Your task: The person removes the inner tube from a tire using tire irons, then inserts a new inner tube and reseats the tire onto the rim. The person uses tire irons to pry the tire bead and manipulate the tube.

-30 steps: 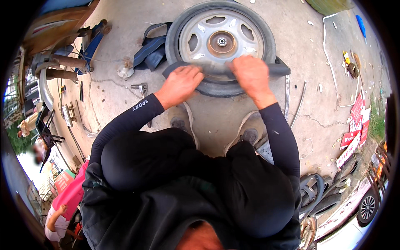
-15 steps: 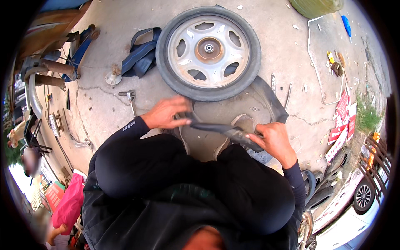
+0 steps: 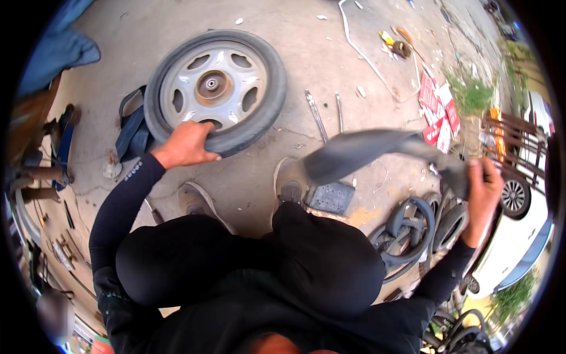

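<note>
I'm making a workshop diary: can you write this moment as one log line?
Left hand: on wheel, near edge | Right hand: gripping dark tube, blurred | Nearby: metal bar right of wheel

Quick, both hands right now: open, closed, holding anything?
Left hand: at the wheel's near edge, thumb apart from fingers; whether it grips cannot be told.
Right hand: closed, holding the dark rubber tube.
</note>
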Demonstrator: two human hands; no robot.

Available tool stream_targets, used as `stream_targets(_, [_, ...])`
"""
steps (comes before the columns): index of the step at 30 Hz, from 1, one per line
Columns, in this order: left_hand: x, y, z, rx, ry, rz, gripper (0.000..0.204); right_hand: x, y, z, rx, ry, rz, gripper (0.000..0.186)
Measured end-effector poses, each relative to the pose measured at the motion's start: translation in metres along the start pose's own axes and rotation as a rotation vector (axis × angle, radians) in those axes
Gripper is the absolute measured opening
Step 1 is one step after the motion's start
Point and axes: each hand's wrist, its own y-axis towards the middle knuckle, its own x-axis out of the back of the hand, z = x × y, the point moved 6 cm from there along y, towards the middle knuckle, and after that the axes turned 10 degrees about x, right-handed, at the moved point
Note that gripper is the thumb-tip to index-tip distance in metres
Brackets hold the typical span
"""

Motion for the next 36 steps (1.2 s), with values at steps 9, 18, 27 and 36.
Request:
stream_targets(9, [-0.021, 0.045, -0.005, -0.043, -0.053, 0.586, 0.065, 0.034, -0.109, -0.24, -0.137, -0.867, 0.147, 0.056])
stream_targets(18, [-0.056, 0.043, -0.016, -0.117, 0.144, 0.431, 0.051, -0.396, -0.005, 0.157, 0.976, 0.312, 0.723, 0.065])
stream_targets(27, [0.077, -0.024, -0.028, 0.119, 0.288, 0.525, 0.076, -0.427, -0.003, 0.249, 0.734, 0.983, 1.359, 0.071])
stream_targets(36, [0.219, -0.037, -0.112, -0.182, 0.526, -0.157, 0.036, -0.347, 0.017, 0.29, -0.088, 2.185, 0.897, 0.054])
